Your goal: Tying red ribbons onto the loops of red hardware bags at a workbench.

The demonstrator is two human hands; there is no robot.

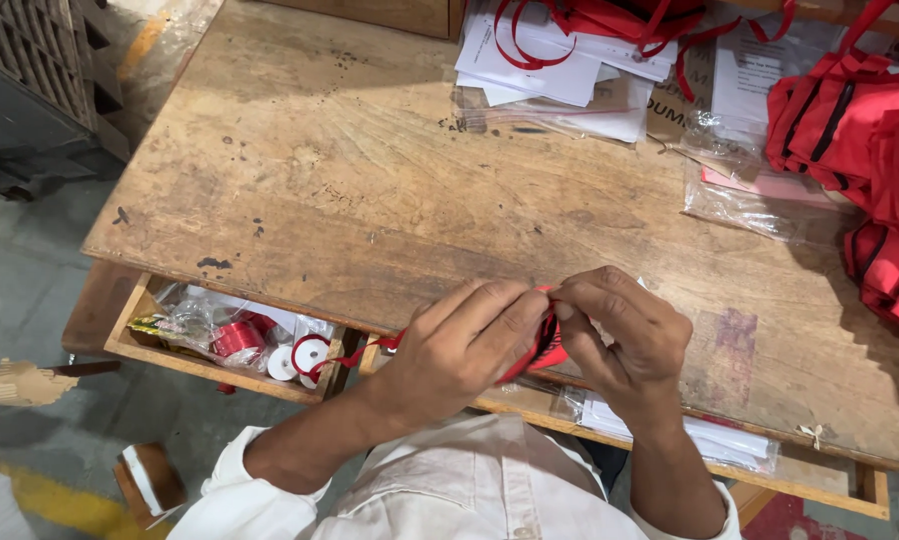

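Both my hands meet at the near edge of a worn wooden table (370, 190). My left hand (465, 345) and my right hand (625, 335) pinch a small bundle of narrow red ribbon (548, 345) between the fingers. A loose end of the ribbon (355, 352) trails left from my left hand and ends in a loop over an open drawer. Most of the bundle is hidden by my fingers.
The open drawer (135, 335) at the lower left holds a red ribbon spool (238, 338), white spools (310, 353) and plastic bags. Papers with red ribbon (560, 50) lie at the far edge. Red fabric bags (860, 130) and clear plastic sleeves (750, 190) sit at the right.
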